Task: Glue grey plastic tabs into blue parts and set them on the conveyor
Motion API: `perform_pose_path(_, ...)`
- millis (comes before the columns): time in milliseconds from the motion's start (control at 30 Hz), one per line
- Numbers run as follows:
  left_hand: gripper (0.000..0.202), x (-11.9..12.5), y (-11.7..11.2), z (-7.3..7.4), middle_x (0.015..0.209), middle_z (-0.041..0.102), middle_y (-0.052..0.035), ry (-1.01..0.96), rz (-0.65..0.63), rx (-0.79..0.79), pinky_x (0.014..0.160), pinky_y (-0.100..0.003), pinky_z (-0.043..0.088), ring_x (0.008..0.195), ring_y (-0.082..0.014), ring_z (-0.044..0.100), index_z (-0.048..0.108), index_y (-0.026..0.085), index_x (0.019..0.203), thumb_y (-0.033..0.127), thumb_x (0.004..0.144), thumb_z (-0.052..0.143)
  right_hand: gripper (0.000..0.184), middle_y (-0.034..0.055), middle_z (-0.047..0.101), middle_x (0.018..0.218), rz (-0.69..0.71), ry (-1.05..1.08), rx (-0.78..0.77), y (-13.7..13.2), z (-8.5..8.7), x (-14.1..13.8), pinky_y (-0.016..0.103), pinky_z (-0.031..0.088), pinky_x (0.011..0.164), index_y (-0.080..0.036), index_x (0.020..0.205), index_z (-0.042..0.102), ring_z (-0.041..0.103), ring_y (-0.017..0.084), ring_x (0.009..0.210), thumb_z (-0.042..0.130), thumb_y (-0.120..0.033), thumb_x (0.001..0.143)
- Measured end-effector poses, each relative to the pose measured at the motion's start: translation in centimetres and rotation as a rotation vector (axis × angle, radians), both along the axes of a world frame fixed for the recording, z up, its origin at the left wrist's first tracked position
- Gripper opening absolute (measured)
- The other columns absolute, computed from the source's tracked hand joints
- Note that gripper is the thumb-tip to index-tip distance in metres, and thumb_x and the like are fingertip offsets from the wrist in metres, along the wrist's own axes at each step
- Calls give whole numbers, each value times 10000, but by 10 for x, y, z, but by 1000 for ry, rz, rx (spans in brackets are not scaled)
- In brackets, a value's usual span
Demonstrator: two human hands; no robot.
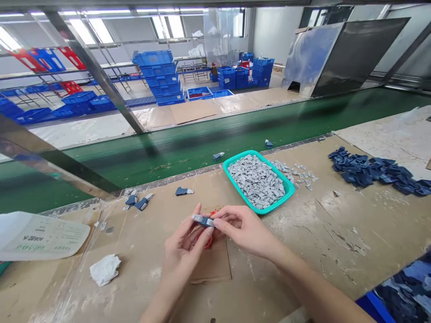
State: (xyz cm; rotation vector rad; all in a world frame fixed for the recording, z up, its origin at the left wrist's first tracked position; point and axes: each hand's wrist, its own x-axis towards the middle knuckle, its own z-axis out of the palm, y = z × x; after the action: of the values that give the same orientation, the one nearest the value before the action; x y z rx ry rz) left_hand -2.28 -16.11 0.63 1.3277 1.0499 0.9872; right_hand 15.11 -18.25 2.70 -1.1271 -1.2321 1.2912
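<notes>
Head view: left hand (185,251) and right hand (244,231) meet mid-air, fingers (220,223) clamped on a blue-grey plastic part (204,220).

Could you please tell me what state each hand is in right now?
Left hand: closed, holding the blue-grey part.
Right hand: closed, pinching the same part.

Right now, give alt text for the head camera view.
The left hand and right hand hold a small blue and grey plastic part over a cardboard-covered bench, beside a teal tray of grey pieces. Dark blue pieces lie to the right.
</notes>
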Motion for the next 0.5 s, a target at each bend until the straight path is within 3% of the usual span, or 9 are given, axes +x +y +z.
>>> perform_pose_path(100, 624, -7, 35, 8, 1216, 594, -92, 137, 48, 137, 1020, -317, 433, 1115, -202, 579, 438, 198, 1371, 355, 809, 656, 182, 43, 697, 936, -325, -477, 110, 8, -3, 40, 349, 471, 739, -236, 981, 682, 630, 221, 847, 547, -315, 889)
perform_pose_path(167, 715, -15, 75, 13, 1209, 582, -100, 271, 98, 290, 1025, -323, 415, 1122, -185, 565, 251, 196, 1461, 370, 852, 583, 200, 72, 685, 984, -512, -787, 95, 14, -12, 68, 394, 438, 784, -234, 1029, 686, 583, 276, 946, 569, -278, 872)
perform_pose_path(233, 793, -23, 123, 18, 1189, 575, -120, 529, 104, 447, 980, -352, 444, 1079, -198, 578, 27, 172, 1491, 347, 885, 507, 192, 102, 683, 941, -540, -1009, 30, 20, -24, 87, 416, 416, 777, -207, 991, 713, 542, 323, 958, 636, -276, 830)
perform_pose_path(300, 807, -28, 170, 21, 1145, 582, -165, 937, 53, 540, 906, -394, 474, 996, -245, 597, -56, 96, 1479, 295, 887, 456, 153, 115, 680, 877, -515, -1104, -11, 24, -35, 95, 409, 407, 745, -190, 915, 734, 530, 331, 914, 678, -268, 796)
perform_pose_path(400, 752, -29, 222, 20, 1066, 588, -223, 1284, -45, 584, 852, -431, 470, 972, -312, 583, 42, 5, 1468, 165, 842, 427, 77, 101, 672, 806, -510, -1098, 7, 28, -43, 94, 379, 398, 696, -203, 811, 732, 536, 304, 850, 659, -224, 796)
perform_pose_path(500, 678, -24, 244, 16, 1160, 525, -270, 1336, -34, 633, 898, -467, 431, 1128, -369, 487, 216, 3, 1442, 83, 799, 415, 113, 78, 668, 770, -522, -1069, 53, 27, -39, 89, 361, 400, 675, -208, 775, 694, 551, 280, 816, 592, -201, 824)
